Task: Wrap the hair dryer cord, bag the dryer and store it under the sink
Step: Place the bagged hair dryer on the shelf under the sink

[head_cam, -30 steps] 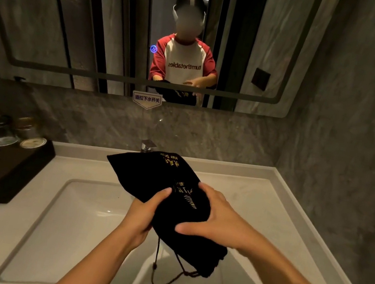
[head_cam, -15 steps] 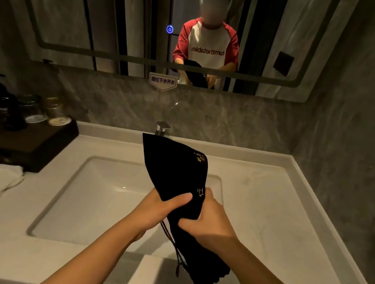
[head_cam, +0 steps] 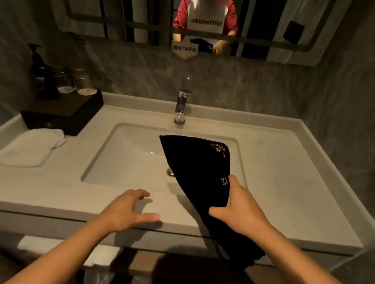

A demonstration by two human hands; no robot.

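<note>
Black bag [head_cam: 198, 176]: gripped by right hand [head_cam: 242, 208] over sink [head_cam: 127, 156] | left hand [head_cam: 127, 211]: fingers spread, empty, held beside bag above desk [head_cam: 298, 185] edge

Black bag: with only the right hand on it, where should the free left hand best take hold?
Probably the narrow gathered end of the black bag, low near the counter edge, coming from its left. The right hand grips mid-length; the left hand hovers open beside it.
</note>
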